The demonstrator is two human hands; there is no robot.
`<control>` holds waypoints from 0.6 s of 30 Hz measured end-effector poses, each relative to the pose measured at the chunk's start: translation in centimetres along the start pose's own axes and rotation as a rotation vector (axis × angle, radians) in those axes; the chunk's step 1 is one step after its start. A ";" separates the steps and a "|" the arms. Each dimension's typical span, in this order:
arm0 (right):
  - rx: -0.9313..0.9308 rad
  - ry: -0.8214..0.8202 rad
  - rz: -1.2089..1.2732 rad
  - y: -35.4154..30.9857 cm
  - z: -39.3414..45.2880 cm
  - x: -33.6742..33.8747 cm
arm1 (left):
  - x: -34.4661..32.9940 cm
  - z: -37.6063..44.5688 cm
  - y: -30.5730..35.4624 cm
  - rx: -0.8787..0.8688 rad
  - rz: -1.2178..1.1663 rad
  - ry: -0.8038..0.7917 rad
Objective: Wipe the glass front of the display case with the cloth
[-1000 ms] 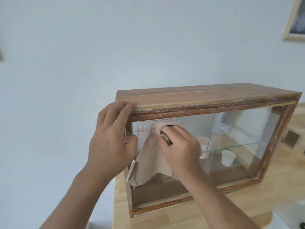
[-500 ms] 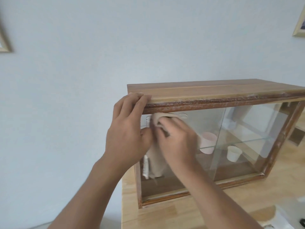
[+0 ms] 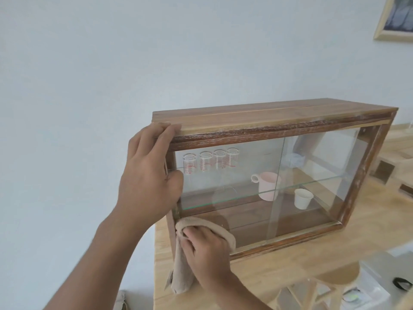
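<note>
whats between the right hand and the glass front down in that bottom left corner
The beige cloth, in the head view: the right hand grips it and presses it against the glass front of the display case.

Likely a home: framed picture on pale wall, wooden table, cup-filled display case.

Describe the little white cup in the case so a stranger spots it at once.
Find the wooden display case on the light wood table. Behind its glass front, just right of the pink mug, stands the white cup. Unlike the mug, it is white with no handle; the glasses at upper left are clear with red markings.
</note>
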State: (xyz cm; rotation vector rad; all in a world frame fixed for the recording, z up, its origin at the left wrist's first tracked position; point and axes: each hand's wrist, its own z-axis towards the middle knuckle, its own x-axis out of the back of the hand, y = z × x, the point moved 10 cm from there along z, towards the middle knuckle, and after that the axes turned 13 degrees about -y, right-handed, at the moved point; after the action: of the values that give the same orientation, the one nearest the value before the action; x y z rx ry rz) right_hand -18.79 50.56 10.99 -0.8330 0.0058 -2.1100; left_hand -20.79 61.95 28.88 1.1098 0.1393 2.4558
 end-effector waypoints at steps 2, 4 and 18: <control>0.018 -0.034 -0.003 0.5 -1.2 -0.8 | 0.0 0.0 0.1 0.000 -0.004 0.006; 0.043 -0.033 -0.027 0.9 -1.2 -0.5 | 0.1 0.0 0.2 0.002 -0.009 0.012; 0.020 0.110 -0.042 7.2 0.3 5.1 | 0.0 -0.1 0.3 0.058 -0.009 0.023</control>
State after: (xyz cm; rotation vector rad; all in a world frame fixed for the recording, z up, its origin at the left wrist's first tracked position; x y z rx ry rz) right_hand -15.64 42.36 12.06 -0.7102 0.0247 -2.1899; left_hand -20.97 61.66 28.88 1.1022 0.2231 2.4715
